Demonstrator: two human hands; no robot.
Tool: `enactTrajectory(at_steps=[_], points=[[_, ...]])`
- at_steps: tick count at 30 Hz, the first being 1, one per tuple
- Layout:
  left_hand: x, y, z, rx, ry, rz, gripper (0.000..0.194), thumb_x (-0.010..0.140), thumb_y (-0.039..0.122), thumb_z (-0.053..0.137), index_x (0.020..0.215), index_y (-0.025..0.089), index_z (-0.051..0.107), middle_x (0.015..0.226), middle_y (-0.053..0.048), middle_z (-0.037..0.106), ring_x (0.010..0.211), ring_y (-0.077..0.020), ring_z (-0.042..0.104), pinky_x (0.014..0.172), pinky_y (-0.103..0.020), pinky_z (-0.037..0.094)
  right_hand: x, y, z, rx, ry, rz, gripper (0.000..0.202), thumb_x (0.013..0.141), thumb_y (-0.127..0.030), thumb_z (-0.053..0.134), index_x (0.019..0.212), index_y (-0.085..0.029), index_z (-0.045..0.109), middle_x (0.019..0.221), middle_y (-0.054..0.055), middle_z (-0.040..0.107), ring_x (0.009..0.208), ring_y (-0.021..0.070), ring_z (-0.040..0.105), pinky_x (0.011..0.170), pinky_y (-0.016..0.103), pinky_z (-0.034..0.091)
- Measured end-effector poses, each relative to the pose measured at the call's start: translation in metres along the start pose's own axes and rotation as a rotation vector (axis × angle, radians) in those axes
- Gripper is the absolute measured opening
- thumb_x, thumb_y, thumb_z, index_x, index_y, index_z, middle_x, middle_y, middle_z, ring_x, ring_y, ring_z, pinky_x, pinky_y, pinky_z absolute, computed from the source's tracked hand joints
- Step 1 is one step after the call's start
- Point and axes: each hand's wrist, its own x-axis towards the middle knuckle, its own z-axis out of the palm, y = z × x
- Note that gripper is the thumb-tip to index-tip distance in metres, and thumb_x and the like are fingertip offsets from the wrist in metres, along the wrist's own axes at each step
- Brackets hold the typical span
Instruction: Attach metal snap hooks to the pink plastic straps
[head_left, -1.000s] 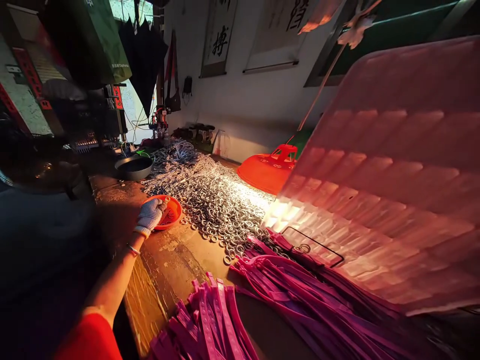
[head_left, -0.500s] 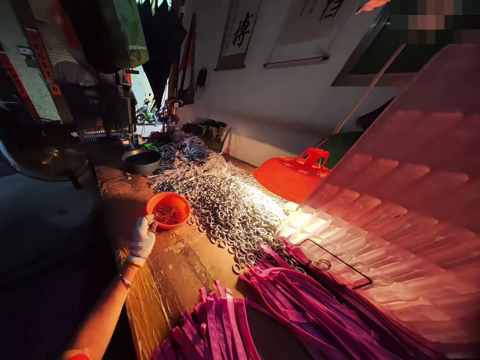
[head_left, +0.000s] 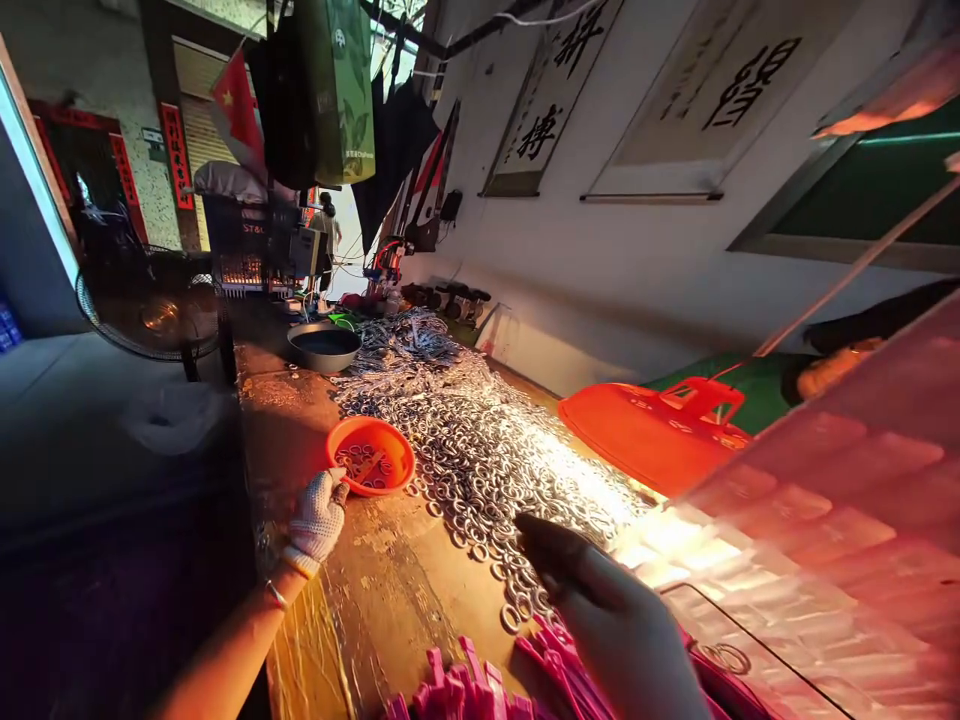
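My left hand (head_left: 319, 515), in a pale knitted glove, grips the near rim of an orange bowl (head_left: 370, 455) with some metal rings inside. The bowl stands on the worn wooden table (head_left: 375, 580), beside a large heap of metal rings (head_left: 480, 460). At the lower right my right hand (head_left: 592, 590) is over the near edge of the heap, smeared by motion. Its fingers look dark and point toward the rings; whether they hold anything is not visible. Pink straps (head_left: 465, 690) lie under and beside it.
A red lamp shade (head_left: 652, 430) hangs low over the heap's right side. Translucent pink sheeting (head_left: 847, 520) fills the right. A dark round pan (head_left: 325, 347) sits at the far left of the table. A fan (head_left: 154, 310) stands left, and a person (head_left: 327, 240) is in the background.
My right hand has come into view at the lower right. The view has shifted, so the table and bowl appear lower and further right. My left hand stays on the bowl.
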Motion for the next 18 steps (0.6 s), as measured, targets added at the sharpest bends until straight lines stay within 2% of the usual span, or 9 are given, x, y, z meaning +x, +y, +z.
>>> enactTrajectory(at_steps=[2, 5, 6, 8, 9, 11, 13, 16, 18], points=[[-0.001, 0.006, 0.002, 0.013, -0.022, 0.023, 0.022, 0.095, 0.029, 0.052, 0.112, 0.022, 0.064, 0.113, -0.010, 0.074, 0.109, -0.0231, 0.068, 0.099, -0.039, 0.054, 0.019, -0.025, 0.012, 0.141, 0.032, -0.018, 0.036, 0.083, -0.030, 0.055, 0.114, -0.027, 0.073, 0.094, 0.006, 0.075, 0.088, 0.0254, 0.070, 0.070, 0.036, 0.059], [0.001, 0.012, 0.003, 0.032, -0.042, 0.056, 0.023, 0.096, 0.029, 0.050, 0.112, 0.022, 0.065, 0.114, -0.010, 0.073, 0.112, -0.0234, 0.067, 0.101, -0.039, 0.052, 0.055, -0.062, 0.040, 0.279, 0.169, -0.119, 0.037, 0.080, -0.024, 0.052, 0.110, -0.023, 0.073, 0.105, 0.007, 0.074, 0.096, 0.0243, 0.068, 0.079, 0.036, 0.056], [0.002, 0.013, 0.003, 0.039, -0.041, 0.066, 0.023, 0.097, 0.029, 0.050, 0.113, 0.022, 0.064, 0.114, -0.010, 0.073, 0.112, -0.0232, 0.067, 0.101, -0.039, 0.052, 0.068, -0.071, 0.055, 0.267, 0.173, -0.146, 0.039, 0.081, -0.021, 0.049, 0.112, -0.021, 0.072, 0.109, 0.008, 0.073, 0.100, 0.0237, 0.067, 0.082, 0.035, 0.055], [0.004, 0.014, 0.000, 0.052, -0.035, 0.081, 0.023, 0.097, 0.029, 0.049, 0.113, 0.021, 0.065, 0.114, -0.010, 0.073, 0.111, -0.0228, 0.067, 0.101, -0.037, 0.051, 0.090, -0.083, 0.088, 0.118, 0.063, -0.156, 0.043, 0.083, -0.013, 0.042, 0.117, -0.017, 0.068, 0.115, 0.011, 0.070, 0.100, 0.0226, 0.066, 0.083, 0.034, 0.053], [0.004, 0.013, -0.002, 0.058, -0.034, 0.085, 0.023, 0.097, 0.029, 0.049, 0.112, 0.021, 0.065, 0.113, -0.010, 0.073, 0.110, -0.0228, 0.067, 0.101, -0.037, 0.051, 0.098, -0.085, 0.106, -0.006, -0.071, -0.163, 0.044, 0.083, -0.012, 0.043, 0.121, -0.015, 0.066, 0.118, 0.013, 0.068, 0.097, 0.0225, 0.067, 0.081, 0.033, 0.053], [0.002, 0.011, -0.005, 0.067, -0.034, 0.083, 0.023, 0.096, 0.029, 0.050, 0.111, 0.020, 0.065, 0.109, -0.011, 0.073, 0.106, -0.0237, 0.068, 0.098, -0.037, 0.052, 0.105, -0.082, 0.136, -0.098, -0.209, -0.178, 0.051, 0.078, -0.014, 0.057, 0.129, -0.011, 0.060, 0.123, 0.017, 0.066, 0.093, 0.0245, 0.067, 0.078, 0.033, 0.053], [-0.001, 0.010, -0.009, 0.069, -0.042, 0.075, 0.024, 0.097, 0.030, 0.050, 0.111, 0.019, 0.065, 0.106, -0.011, 0.073, 0.103, -0.0249, 0.068, 0.095, -0.039, 0.053, 0.099, -0.067, 0.151, -0.152, -0.278, -0.201, 0.065, 0.076, -0.017, 0.065, 0.139, -0.009, 0.050, 0.134, 0.019, 0.059, 0.103, 0.0258, 0.065, 0.084, 0.032, 0.052], [-0.001, 0.020, -0.013, 0.038, -0.088, 0.111, 0.028, 0.097, 0.032, 0.049, 0.115, 0.018, 0.065, 0.110, -0.012, 0.072, 0.107, -0.0250, 0.066, 0.099, -0.040, 0.051, 0.069, -0.031, 0.138, -0.256, -0.309, -0.211, 0.057, 0.088, -0.016, 0.052, 0.144, -0.008, 0.041, 0.138, 0.019, 0.054, 0.113, 0.0249, 0.059, 0.092, 0.032, 0.046], [0.014, 0.038, -0.012, 0.031, -0.189, 0.218, 0.028, 0.097, 0.031, 0.048, 0.115, 0.019, 0.066, 0.112, -0.012, 0.071, 0.111, -0.0239, 0.064, 0.103, -0.039, 0.048, 0.042, -0.004, 0.116, -0.336, -0.343, -0.213, 0.047, 0.090, -0.011, 0.044, 0.137, -0.010, 0.048, 0.126, 0.018, 0.061, 0.106, 0.0251, 0.061, 0.089, 0.034, 0.045]])
